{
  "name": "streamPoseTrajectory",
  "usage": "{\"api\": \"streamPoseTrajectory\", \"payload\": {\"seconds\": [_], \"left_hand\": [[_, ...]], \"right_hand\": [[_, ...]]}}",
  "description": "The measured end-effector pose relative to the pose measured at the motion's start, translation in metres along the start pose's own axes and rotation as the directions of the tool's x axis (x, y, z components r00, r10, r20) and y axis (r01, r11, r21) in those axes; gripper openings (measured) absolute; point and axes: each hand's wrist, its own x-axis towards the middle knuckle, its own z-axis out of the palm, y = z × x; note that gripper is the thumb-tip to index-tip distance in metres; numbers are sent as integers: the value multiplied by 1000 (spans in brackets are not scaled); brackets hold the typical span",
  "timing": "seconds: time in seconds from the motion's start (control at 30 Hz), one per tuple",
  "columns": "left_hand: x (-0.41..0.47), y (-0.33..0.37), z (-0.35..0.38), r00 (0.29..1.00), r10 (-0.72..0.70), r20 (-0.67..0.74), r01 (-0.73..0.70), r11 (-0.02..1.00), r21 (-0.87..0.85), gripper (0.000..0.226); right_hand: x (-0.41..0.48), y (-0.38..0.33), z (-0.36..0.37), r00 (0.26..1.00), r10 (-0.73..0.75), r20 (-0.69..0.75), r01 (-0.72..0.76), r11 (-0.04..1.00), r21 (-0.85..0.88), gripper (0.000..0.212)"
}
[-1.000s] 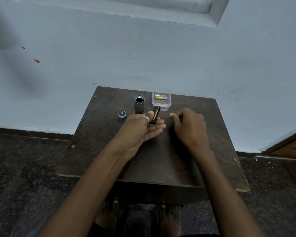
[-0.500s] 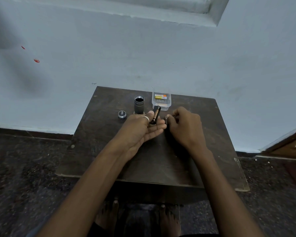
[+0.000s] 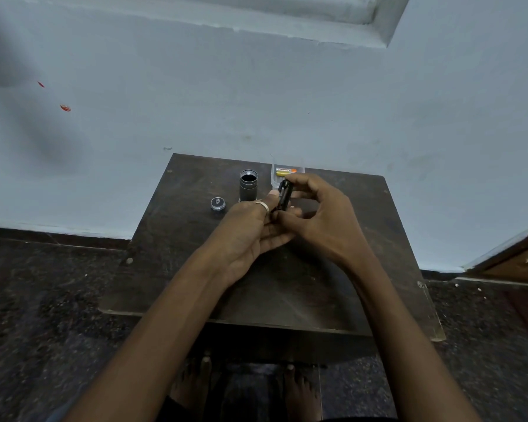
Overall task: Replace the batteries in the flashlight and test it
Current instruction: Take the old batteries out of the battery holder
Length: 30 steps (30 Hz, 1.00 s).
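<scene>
A black battery holder [image 3: 284,196] stands tilted between my hands above the dark table [image 3: 333,293]. My left hand [image 3: 250,229], with a ring on one finger, cradles its lower end. My right hand [image 3: 320,217] has its fingers curled over the holder's upper end and side. The grey flashlight body [image 3: 248,185] stands upright and uncapped just left of my hands. Its small round tail cap [image 3: 218,204] lies on the table further left. A clear plastic box [image 3: 275,178] behind my hands holds a yellow and orange battery [image 3: 285,171].
The small table stands against a pale blue wall [image 3: 256,102]. Dark speckled floor [image 3: 43,300] surrounds it. A wooden door edge [image 3: 518,257] shows at the right. My bare feet [image 3: 299,388] are under the table's front edge.
My right hand has moved left from the table and closed over the battery holder. My left hand stays in place with the holder.
</scene>
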Motion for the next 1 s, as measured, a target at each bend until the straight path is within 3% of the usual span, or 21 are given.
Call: {"api": "streamPoseTrajectory", "payload": {"seconds": [0.17,0.33,0.53,1.0], "left_hand": [[3,-3,-2,999,51,-11,-50,997,60,27],[2,0,-1,998,64,17,-65,998,28,25],[2,0,-4,998,56,36,-55,998,-28,27],[4,-2,-3,996,88,12,-88,996,4,27]], "right_hand": [[-1,1,3,995,-93,-47,89,992,-86,58],[1,1,2,995,-12,-98,16,999,47,57],[-1,-1,-2,995,-50,-82,55,997,59,41],[-2,-1,-1,970,-224,-89,199,953,-229,41]]}}
